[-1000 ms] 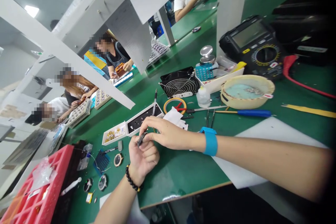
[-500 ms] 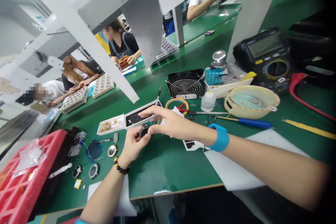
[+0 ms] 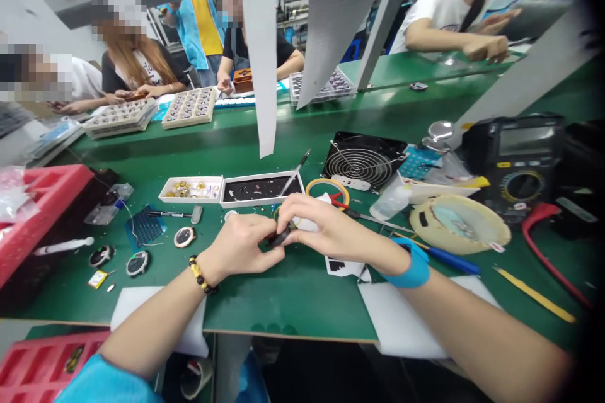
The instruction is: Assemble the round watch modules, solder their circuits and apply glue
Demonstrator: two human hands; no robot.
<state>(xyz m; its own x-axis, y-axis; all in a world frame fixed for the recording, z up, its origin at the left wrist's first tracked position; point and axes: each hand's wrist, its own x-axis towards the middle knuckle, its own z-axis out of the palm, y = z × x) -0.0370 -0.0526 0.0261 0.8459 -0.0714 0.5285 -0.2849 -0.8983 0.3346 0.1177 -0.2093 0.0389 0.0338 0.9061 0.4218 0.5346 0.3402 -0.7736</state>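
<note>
- The small dark piece [image 3: 280, 238] sits between the fingertips of both hands, above the green bench [image 3: 288, 305]; take it as the centre of the dial for the bench things below. Its face is mostly covered by fingers.
- The left hand [image 3: 241, 242] grips one side of it with thumb and curled fingers; the piece lies at 3 o'clock from that hand.
- The right hand [image 3: 314, 225] pinches the other side between thumb and fingers; from there the piece lies between 8 and 9 o'clock.
- Writing: between 2 and 3 o'clock, the multimeter [image 3: 524, 160] has markings round its knob that are too small to read.
- Near 3 o'clock, the pale yellow pot [image 3: 466, 249] carries a small white tag [image 3: 496, 247] on its rim, its print unreadable.
- Near 4 o'clock, just beyond the right wrist, the white sheet [image 3: 335, 267] shows black bar shapes.
- Far off between 10 and 11, a person's shirt [image 3: 161, 89] bears lettering, partly hidden and blurred.
- At 11 o'clock, the black-lined tray [image 3: 255, 191] holds tiny bits and a slanted pen [image 3: 293, 173]; at 10, the white tray [image 3: 208, 197] holds yellowish parts.
- At 9 o'clock lies the rose-rimmed watch body [image 3: 184, 237]; between 8 and 9, well apart from the left hand, the yellow-and-white cell [image 3: 97, 278].
- Between 1 and 2 stands the fan [image 3: 366, 160].
</note>
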